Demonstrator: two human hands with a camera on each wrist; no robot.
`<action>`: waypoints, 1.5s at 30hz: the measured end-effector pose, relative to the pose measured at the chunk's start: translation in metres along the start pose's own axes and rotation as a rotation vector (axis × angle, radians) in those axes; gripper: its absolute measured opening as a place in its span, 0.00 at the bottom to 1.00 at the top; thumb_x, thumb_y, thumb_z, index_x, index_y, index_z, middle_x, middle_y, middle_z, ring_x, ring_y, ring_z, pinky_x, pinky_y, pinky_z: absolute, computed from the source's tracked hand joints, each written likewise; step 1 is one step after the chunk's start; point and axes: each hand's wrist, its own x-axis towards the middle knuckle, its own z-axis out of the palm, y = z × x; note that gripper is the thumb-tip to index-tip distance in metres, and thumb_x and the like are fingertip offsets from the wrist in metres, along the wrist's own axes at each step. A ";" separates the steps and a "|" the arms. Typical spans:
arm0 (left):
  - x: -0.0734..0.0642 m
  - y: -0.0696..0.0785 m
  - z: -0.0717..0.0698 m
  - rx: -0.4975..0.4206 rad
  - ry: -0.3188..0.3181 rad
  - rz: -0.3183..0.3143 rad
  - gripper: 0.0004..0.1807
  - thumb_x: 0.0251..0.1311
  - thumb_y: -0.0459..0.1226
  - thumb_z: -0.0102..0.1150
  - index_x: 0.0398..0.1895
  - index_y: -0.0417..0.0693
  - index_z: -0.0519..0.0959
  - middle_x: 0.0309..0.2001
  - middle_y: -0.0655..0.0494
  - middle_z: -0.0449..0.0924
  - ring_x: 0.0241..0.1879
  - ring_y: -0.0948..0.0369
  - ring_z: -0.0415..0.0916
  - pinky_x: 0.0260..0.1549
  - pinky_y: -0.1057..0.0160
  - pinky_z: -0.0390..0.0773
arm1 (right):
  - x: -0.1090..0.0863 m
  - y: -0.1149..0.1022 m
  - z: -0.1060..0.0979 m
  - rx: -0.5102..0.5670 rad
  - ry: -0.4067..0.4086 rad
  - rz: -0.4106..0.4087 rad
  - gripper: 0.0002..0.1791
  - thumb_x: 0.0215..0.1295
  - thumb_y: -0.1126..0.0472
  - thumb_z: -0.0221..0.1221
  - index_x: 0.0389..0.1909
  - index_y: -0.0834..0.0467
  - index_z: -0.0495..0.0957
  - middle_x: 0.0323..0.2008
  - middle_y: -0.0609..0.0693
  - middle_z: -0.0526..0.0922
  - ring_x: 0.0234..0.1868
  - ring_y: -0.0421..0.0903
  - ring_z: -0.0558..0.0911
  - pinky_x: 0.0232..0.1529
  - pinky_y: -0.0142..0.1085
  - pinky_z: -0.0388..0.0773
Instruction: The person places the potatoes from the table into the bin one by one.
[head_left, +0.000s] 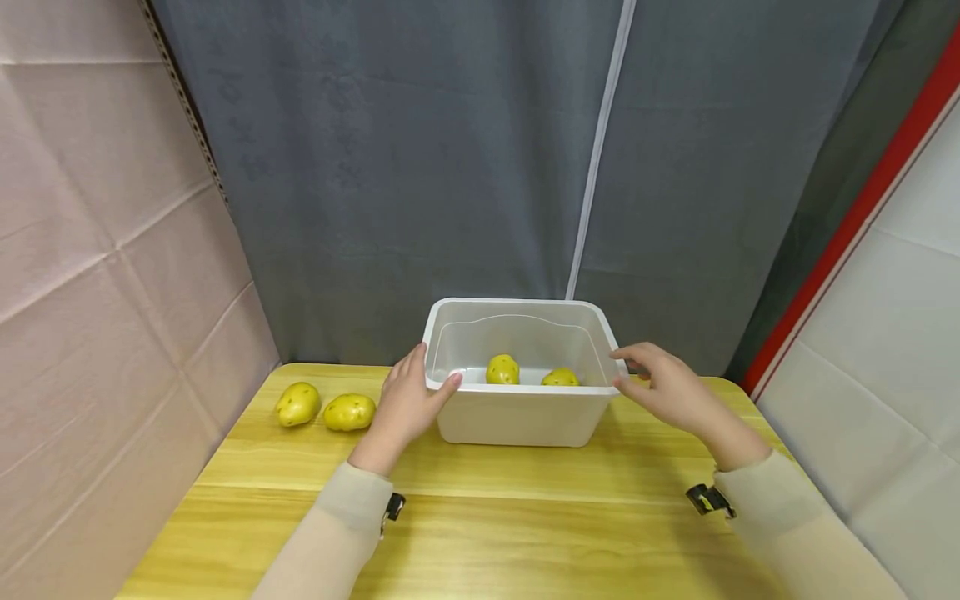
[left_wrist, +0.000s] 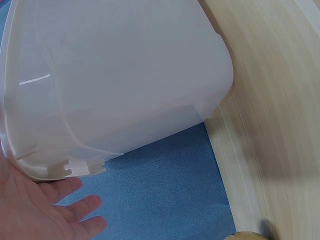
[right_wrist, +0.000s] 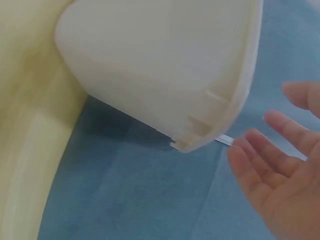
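A white plastic bin (head_left: pixel 525 417) stands on the wooden table, two yellow potatoes (head_left: pixel 502 369) (head_left: pixel 560 377) lying inside it. My left hand (head_left: pixel 408 396) is at the bin's left front corner. Its thumb lies by the rim, and its other fingers extend loosely outside, the nearest touching the rim's underside in the left wrist view. My right hand (head_left: pixel 663 385) hovers beside the right rim with fingers spread and slightly bent. A gap shows between it and the bin (right_wrist: pixel 165 65) in the right wrist view.
Two more potatoes (head_left: pixel 298 404) (head_left: pixel 349 412) lie on the table (head_left: pixel 480 525) left of my left hand. A grey-blue curtain (head_left: pixel 405 167) hangs behind the table. Pale cloth walls (head_left: pixel 97 292) stand at both sides, the right one with a red edge strip.
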 end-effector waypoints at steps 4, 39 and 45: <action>0.000 0.001 0.000 0.001 0.000 0.001 0.53 0.66 0.67 0.48 0.78 0.36 0.51 0.76 0.39 0.55 0.74 0.41 0.53 0.72 0.41 0.51 | -0.003 0.002 0.007 -0.005 0.041 0.011 0.25 0.71 0.54 0.62 0.62 0.63 0.75 0.58 0.61 0.77 0.56 0.64 0.79 0.54 0.59 0.77; 0.000 0.000 0.000 -0.006 -0.004 -0.004 0.54 0.65 0.69 0.47 0.78 0.36 0.51 0.76 0.39 0.54 0.74 0.41 0.52 0.72 0.41 0.50 | 0.006 0.022 0.069 -0.015 0.388 -0.020 0.24 0.72 0.56 0.59 0.62 0.66 0.72 0.62 0.67 0.71 0.61 0.69 0.68 0.60 0.63 0.64; 0.000 0.001 -0.001 -0.007 -0.009 -0.008 0.53 0.65 0.67 0.48 0.78 0.36 0.51 0.76 0.39 0.55 0.74 0.42 0.52 0.72 0.42 0.51 | 0.005 0.021 0.070 -0.021 0.349 -0.001 0.28 0.75 0.51 0.55 0.65 0.66 0.69 0.65 0.69 0.67 0.63 0.71 0.65 0.62 0.65 0.62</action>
